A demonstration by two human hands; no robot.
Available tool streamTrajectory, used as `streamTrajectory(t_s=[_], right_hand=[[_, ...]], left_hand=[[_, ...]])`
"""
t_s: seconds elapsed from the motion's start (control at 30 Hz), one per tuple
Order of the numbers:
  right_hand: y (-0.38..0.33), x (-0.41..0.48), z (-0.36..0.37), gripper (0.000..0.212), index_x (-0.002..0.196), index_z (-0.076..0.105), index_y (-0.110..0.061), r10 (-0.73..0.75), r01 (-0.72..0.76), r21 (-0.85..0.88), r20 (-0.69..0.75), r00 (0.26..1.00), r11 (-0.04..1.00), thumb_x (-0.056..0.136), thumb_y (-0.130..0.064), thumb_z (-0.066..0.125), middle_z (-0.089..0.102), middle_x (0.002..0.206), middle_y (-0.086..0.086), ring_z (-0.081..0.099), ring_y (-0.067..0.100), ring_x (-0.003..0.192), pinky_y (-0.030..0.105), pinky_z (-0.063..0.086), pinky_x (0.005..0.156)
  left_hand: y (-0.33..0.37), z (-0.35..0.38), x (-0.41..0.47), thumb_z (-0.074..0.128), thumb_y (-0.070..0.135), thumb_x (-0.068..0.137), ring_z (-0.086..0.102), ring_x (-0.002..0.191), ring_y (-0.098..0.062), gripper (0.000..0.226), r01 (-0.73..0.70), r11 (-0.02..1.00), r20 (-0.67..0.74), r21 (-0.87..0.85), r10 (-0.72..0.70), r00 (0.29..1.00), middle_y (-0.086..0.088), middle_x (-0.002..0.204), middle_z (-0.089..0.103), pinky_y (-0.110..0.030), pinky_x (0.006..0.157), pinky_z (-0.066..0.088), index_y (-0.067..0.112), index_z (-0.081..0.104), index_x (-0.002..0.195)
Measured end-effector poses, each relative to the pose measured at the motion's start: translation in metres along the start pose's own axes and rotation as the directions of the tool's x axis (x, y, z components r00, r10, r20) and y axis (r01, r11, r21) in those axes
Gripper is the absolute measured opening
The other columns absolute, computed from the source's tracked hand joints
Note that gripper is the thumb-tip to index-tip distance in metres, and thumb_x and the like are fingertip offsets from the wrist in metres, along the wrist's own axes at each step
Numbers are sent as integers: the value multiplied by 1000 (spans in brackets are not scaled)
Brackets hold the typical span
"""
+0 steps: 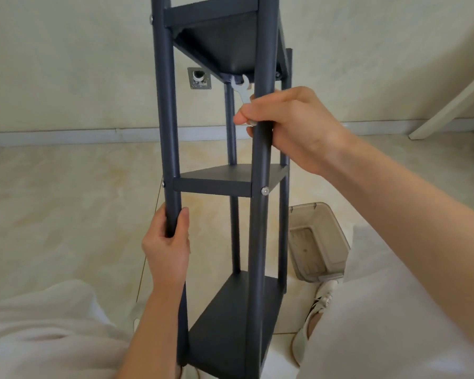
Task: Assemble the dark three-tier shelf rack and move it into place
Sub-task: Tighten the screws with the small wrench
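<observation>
Left hand (167, 243) clenched around the shelf rack's (219, 181) near-left post, lower centre; right hand (290, 127), mid-frame, pinches a small wrench (242, 91) beside the right post.

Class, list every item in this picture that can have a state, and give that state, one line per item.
Rack: upright, three shelves fitted to the posts.
Left hand: closed around the front left post.
Right hand: closed on the wrench and the front right post.
Wrench: held, its open end up at the top shelf's underside.
Bin: on the floor, open, no lid.
</observation>
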State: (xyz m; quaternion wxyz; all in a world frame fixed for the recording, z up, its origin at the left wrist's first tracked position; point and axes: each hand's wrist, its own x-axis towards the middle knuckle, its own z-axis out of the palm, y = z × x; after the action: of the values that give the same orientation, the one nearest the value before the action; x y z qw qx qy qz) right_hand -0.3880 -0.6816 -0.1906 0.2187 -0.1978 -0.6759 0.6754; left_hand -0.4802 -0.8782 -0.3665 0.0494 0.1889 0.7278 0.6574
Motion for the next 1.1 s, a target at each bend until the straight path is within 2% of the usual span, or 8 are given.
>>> streamTrajectory(t_s=[0.17, 0.27, 0.37, 0.43, 0.63, 0.77, 0.93, 1.1], right_hand=[[2, -2, 0, 12, 78, 76, -3, -10, 10, -7, -1, 1000, 1000, 86, 0, 67, 65, 76, 5, 56, 19, 82, 28, 51, 84], [3, -2, 5, 10, 79, 76, -3, 7, -6, 14, -40, 999, 1000, 85, -2, 69, 63, 84, 8, 57, 21, 87, 30, 53, 88], [2, 0, 6, 16, 72, 75, -5, 37, -30, 134, -49, 998, 991, 86, -2, 69, 65, 97, 16, 61, 30, 103, 38, 57, 92], [1, 1, 8, 15, 73, 75, -4, 34, -28, 141, -42, 999, 990, 86, -2, 69, 65, 102, 18, 60, 32, 112, 42, 58, 91], [-3, 3, 19, 19, 69, 73, -6, 32, -25, 131, -51, 998, 991, 87, -1, 69, 63, 121, 27, 59, 35, 119, 41, 58, 91], [-3, 8, 17, 15, 73, 73, -5, 41, -32, 172, -49, 998, 985, 88, -3, 68, 62, 110, 25, 60, 36, 117, 43, 56, 94], [-6, 12, 20, 15, 96, 71, 6, 40, -31, 170, -50, 998, 985, 88, -6, 68, 55, 94, 14, 62, 29, 104, 43, 52, 101], [-16, 15, 24, 19, 100, 72, 4, 22, -14, 151, -51, 998, 988, 91, -11, 66, 52, 88, 9, 53, 18, 94, 44, 42, 108]], left_hand=[[-3, -1, 3, 53, 54, 89, 55, 54, -12, 52, -26, 995, 38, 101, 23, 999, 7, 69, 56, -16, 52, 47, 14, 65, 120], [-3, 1, 4, 56, 37, 99, 63, 86, -3, 42, -18, 968, 66, 252, 1, 998, 6, 103, 63, -17, 79, 52, 23, 53, 139], [13, 3, -2, 61, 10, 97, 42, 131, -13, 70, -162, 879, 76, 448, 143, 987, -7, 149, 38, -1, 102, 27, 19, 27, 158], [25, 6, -11, 62, 5, 94, 35, 138, -18, 71, -256, 864, 50, 434, 260, 964, -8, 152, 31, 2, 105, 20, 17, 29, 157], [53, 25, -56, 51, 45, 96, 55, 120, -7, 45, -217, 970, 195, 109, 193, 962, 29, 129, 45, -16, 94, 49, 31, 49, 139], [45, 23, -59, 55, 61, 91, 70, 96, -12, 37, -12, 998, 306, 54, -5, 952, 23, 109, 62, -25, 77, 60, 50, 45, 124], [33, 22, -50, 48, 66, 84, 60, 50, -10, 40, -24, 989, 354, 144, -28, 935, 7, 68, 61, -19, 48, 49, 31, 53, 102], [29, 29, -41, 43, 73, 80, 55, 48, -10, 44, -24, 976, 272, 215, -36, 962, 15, 63, 54, -20, 46, 46, 34, 50, 99]])
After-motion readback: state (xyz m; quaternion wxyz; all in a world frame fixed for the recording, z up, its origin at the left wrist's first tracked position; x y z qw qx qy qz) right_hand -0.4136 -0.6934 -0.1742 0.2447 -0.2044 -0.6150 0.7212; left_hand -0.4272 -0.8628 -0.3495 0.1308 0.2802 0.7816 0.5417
